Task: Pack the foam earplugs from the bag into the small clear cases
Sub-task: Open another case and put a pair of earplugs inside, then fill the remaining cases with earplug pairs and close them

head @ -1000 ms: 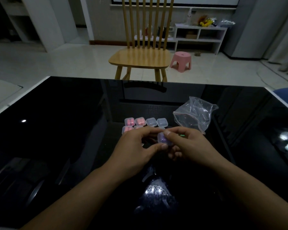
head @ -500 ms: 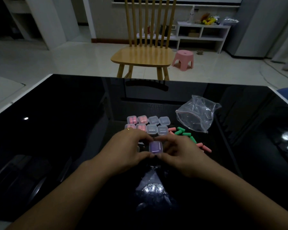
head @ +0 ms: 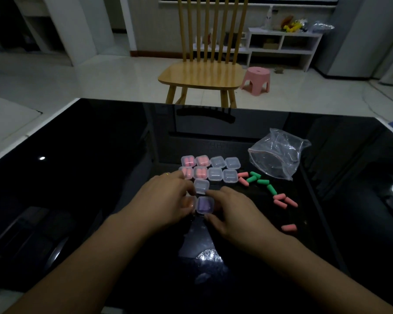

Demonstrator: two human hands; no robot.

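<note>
A small clear case with purple earplugs [head: 205,205] sits low on the black table [head: 100,177], held between both hands. My right hand [head: 234,214] brackets it with thumb and fingers. My left hand [head: 168,200] touches its left edge, its fingertips lying over an orange-filled case [head: 189,202]. Behind lie several closed cases in rows: pink-filled ones [head: 195,166] on the left, empty ones [head: 224,169] on the right, and one more empty case [head: 201,185]. Loose pink and green earplugs [head: 262,183] are scattered to the right. The clear bag [head: 279,152] lies crumpled at the back right.
One pink earplug [head: 289,227] lies alone right of my right wrist. A wooden chair [head: 202,73] stands beyond the table's far edge, with a pink stool [head: 256,80] and a white shelf [head: 281,46] behind it.
Both hands have brought the purple-filled case down and toward me, onto the table beside the orange-filled case. The rows of cases and the loose earplugs are now uncovered.
</note>
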